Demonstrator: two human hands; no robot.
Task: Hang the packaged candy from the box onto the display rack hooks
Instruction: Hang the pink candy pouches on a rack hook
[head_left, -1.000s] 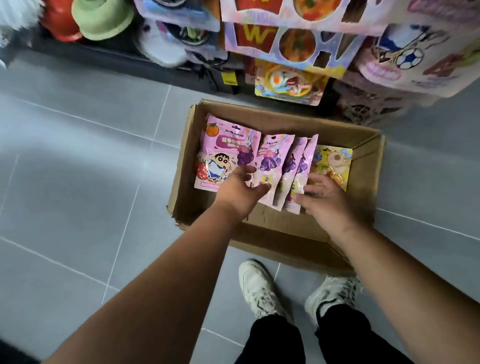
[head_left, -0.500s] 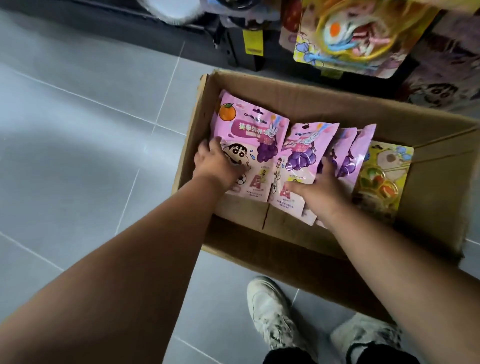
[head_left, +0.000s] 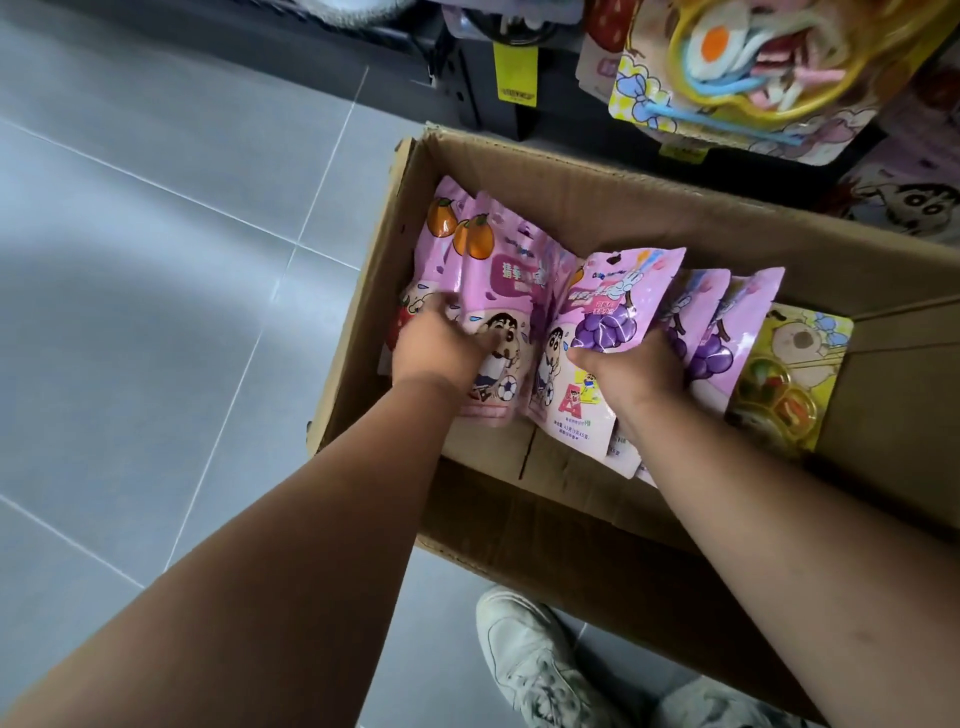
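While the candy packs stand in a row inside the box (head_left: 571, 192), both hands reach down into them. At the box's left end are the orange packs (head_left: 498, 270), pink pouches that lean against the left wall. The left hand (head_left: 441, 353) grips them: its fingers curl in among the pouches and its thumb lies across the front one. Toward the box's middle, the right hand (head_left: 634, 369) holds the front grape pack (head_left: 613, 296), thumb on its face and fingers tucked behind it, out of sight. More grape packs (head_left: 727, 332) stand just behind that hand, toward the box's right. A yellow pack (head_left: 795, 379) leans last in the row, nearest the right wall. Beyond the box's far wall, the rack (head_left: 467, 88) rises with a yellow tag (head_left: 514, 73) on it, and an egg pack (head_left: 727, 67) hangs over the far right corner. Grey floor tiles (head_left: 156, 260) lie left of the box. At its near side, a white shoe (head_left: 530, 660) stands on the floor.
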